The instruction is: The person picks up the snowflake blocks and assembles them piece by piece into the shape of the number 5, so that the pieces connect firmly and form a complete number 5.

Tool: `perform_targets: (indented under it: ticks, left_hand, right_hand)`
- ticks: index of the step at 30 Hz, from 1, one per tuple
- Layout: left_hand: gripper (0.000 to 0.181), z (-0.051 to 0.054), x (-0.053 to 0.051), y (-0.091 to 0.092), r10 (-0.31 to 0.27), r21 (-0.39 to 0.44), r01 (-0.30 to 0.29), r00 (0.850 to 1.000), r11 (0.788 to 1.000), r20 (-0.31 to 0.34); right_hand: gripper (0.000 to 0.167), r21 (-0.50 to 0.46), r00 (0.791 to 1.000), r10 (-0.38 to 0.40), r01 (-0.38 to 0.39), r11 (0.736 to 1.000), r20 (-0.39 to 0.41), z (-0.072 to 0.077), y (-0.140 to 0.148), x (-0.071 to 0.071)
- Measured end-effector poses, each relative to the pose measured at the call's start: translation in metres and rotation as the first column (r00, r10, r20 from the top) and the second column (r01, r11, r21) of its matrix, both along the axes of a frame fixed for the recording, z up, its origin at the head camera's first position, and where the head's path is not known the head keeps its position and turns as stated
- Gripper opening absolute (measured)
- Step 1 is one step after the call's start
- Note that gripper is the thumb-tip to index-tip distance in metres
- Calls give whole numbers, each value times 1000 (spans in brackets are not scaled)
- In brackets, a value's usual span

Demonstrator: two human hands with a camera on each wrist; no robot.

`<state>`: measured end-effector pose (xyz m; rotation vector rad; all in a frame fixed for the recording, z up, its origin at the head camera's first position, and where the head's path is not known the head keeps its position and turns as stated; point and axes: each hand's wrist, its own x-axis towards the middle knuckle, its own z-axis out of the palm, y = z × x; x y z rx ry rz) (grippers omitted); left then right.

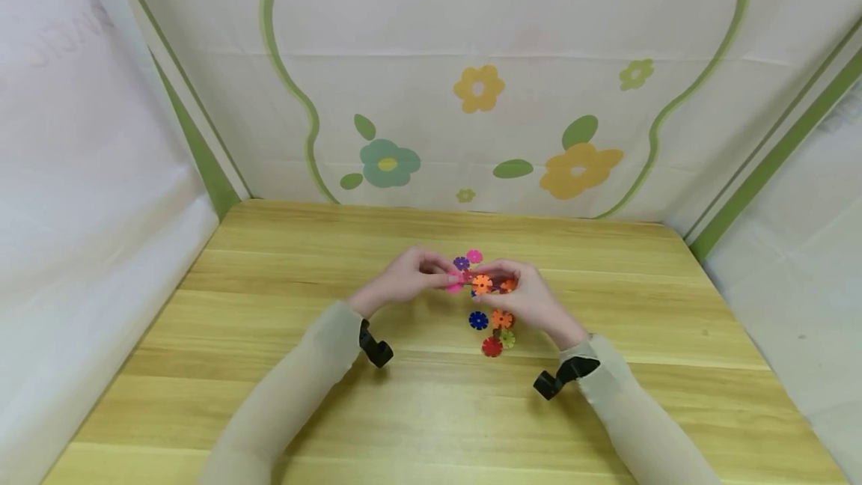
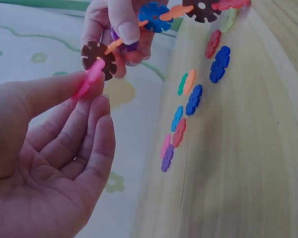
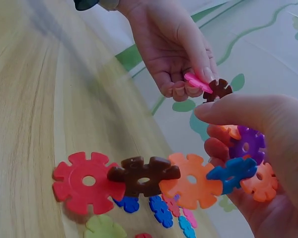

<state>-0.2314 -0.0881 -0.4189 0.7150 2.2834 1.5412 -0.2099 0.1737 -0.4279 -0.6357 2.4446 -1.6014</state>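
My left hand (image 1: 414, 275) pinches a pink snowflake disc (image 2: 91, 78) between thumb and fingers. The pink disc's edge meets a slot of a brown disc (image 3: 219, 90); how deep it sits I cannot tell. That brown disc ends a chain of linked discs held by my right hand (image 1: 528, 294), whose thumb and fingers grip it around a purple disc (image 3: 247, 145). From there the chain runs through an orange disc (image 3: 260, 182), a blue disc (image 3: 232, 175), another orange disc (image 3: 191, 181) and another brown disc (image 3: 144, 178) to a red disc (image 3: 88, 182).
Several loose discs lie on the wooden table (image 1: 303, 260) beneath and beyond the hands, among them a dark blue disc (image 1: 478, 320), a purple disc (image 1: 461, 263) and a yellow-green disc (image 3: 104, 228). A flower-printed cloth (image 1: 404, 81) stands behind the table.
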Motion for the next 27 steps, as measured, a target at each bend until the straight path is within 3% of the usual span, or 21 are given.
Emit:
perform_targets:
  ticks: [9,14,17,22,27]
  left_hand:
    - [21,-4,13,-26,79,-6,-79,997,997,3]
    - [21,-6,19,-48,109,56,-110,994,992,26]
    - [23,-7,23,-64,160,71,-163,986,984,49]
    - [28,-13,26,-90,282,111,-295,952,949,119]
    - [31,-21,24,-106,388,197,-422,902,885,191]
  right_hand:
    - [57,-77,1000,16,-14,997,16,-5,-2,-1]
    - [55,-51,999,22,-20,999,31,-8,0,-3]
    - [52,-68,998,61,-60,996,23,-11,2,-4]
    - [52,-54,996,87,-86,995,24,-15,5,-8]
    - [49,28,996,77,-78,997,42,-19,8,-8]
